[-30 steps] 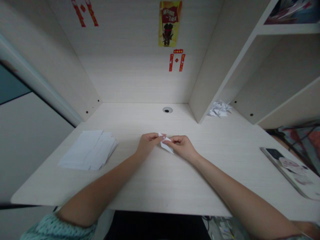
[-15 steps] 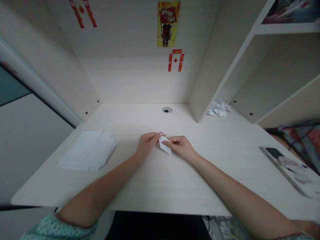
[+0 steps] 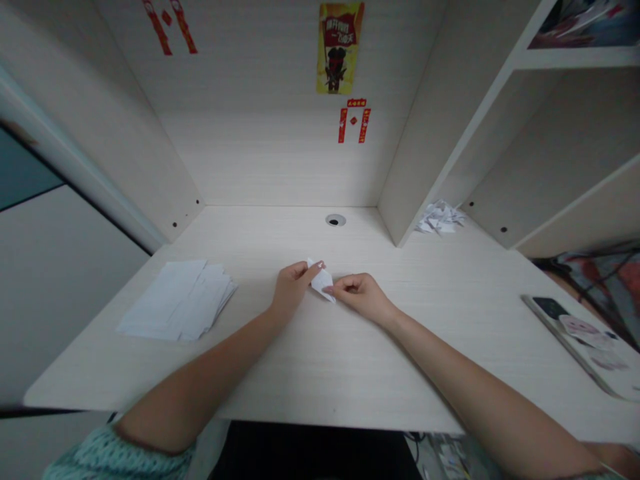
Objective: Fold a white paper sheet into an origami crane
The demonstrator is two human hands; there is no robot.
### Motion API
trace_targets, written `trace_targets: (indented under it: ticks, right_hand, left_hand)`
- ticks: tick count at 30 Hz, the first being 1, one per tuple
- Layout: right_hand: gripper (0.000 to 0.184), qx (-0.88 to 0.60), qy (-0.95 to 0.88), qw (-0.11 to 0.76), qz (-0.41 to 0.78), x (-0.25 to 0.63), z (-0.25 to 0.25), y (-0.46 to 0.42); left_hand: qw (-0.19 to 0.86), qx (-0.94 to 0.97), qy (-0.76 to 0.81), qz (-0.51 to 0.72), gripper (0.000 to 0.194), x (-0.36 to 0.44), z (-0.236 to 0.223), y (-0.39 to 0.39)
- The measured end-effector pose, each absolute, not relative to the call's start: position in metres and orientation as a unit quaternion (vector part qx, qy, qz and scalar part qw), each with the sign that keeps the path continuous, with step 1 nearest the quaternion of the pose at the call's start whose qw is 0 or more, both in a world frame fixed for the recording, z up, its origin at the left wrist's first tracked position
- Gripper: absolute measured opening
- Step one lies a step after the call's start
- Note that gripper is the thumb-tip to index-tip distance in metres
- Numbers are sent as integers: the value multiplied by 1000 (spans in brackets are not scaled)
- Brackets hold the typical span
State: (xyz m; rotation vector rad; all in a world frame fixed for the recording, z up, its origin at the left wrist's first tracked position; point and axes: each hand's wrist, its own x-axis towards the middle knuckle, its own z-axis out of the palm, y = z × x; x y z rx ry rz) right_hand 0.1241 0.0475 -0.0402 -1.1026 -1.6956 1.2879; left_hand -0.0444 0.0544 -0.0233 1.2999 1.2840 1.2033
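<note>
A small folded piece of white paper (image 3: 321,283) is held between my two hands, just above the middle of the desk. My left hand (image 3: 294,285) pinches its upper left part, thumb on top. At the lower right edge, my right hand (image 3: 361,293) grips the paper between thumb and fingertips, its other fingers curled in. The exact folds are too small to make out. To the left lies a loose stack of white paper sheets (image 3: 175,300), apart from both hands.
A heap of small folded white papers (image 3: 440,217) sits at the back right, behind the upright divider (image 3: 417,167). A phone in a decorated case (image 3: 583,343) rests near the right edge. A round cable hole (image 3: 335,221) is set into the desk (image 3: 280,373) at the back.
The folded paper has shifted slightly left and turned, showing more of its face. My right hand's grip has moved to the paper's lower right edge, and my left thumb lies further over it.
</note>
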Motion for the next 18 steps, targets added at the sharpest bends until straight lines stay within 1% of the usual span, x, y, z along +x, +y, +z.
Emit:
trace_targets:
  ticks: [3, 7, 10, 14, 18]
  right_hand:
    - [41, -447, -648, 380, 486, 123, -40, 47]
    - [38, -455, -626, 418, 475, 123, -40, 48]
    - [38, -445, -624, 426, 481, 124, -40, 50]
    - [36, -430, -657, 413, 461, 124, -41, 51]
    - [28, -448, -646, 469, 403, 126, -36, 50]
  left_hand:
    - [476, 532, 507, 483, 35, -44, -23, 56]
    - [511, 558, 478, 446, 35, -44, -25, 57]
    - [494, 573, 495, 426, 36, -44, -27, 57]
    - [484, 570, 498, 439, 36, -45, -28, 58]
    - [476, 569, 501, 445, 36, -46, -28, 59]
